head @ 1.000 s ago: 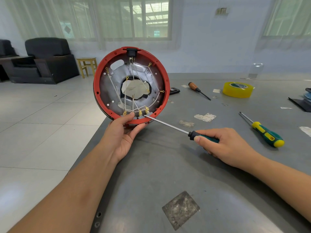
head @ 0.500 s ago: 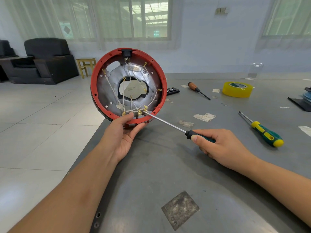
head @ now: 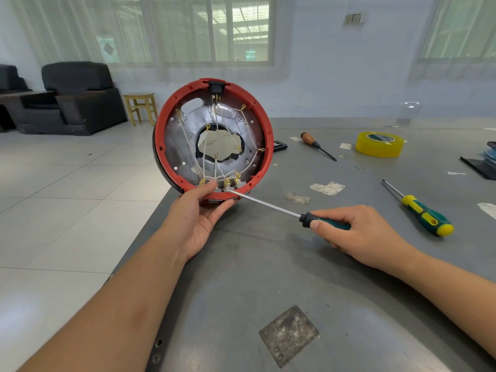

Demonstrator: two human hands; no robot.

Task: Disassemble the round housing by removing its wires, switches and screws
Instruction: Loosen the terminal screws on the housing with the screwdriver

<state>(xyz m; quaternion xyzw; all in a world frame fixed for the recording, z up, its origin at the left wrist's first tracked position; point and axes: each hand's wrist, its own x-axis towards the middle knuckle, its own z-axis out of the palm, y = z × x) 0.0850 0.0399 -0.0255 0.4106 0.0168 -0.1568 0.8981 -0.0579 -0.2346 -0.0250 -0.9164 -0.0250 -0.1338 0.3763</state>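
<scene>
The round housing (head: 171,122) has a red rim and a grey metal plate with a central hole. It stands upright on its edge at the table's left side. White wires (head: 222,167) with brass terminals cross its inside and gather at the bottom; a black socket (head: 216,87) sits at the top. My left hand (head: 200,210) grips the housing's lower rim, thumb inside. My right hand (head: 357,232) holds a green-handled screwdriver (head: 271,206), its tip touching the terminals at the bottom of the housing.
On the grey table (head: 268,277) lie a second green-and-yellow screwdriver (head: 421,213), a brown-handled screwdriver (head: 316,145), a yellow tape roll (head: 379,145) and a small black part (head: 280,145). Dark items sit at the far right edge (head: 483,162). The table's left edge runs under the housing.
The housing has tilted and shifted slightly in my left hand. The screwdriver's tip stays at the bottom terminals, and my right hand has edged a little.
</scene>
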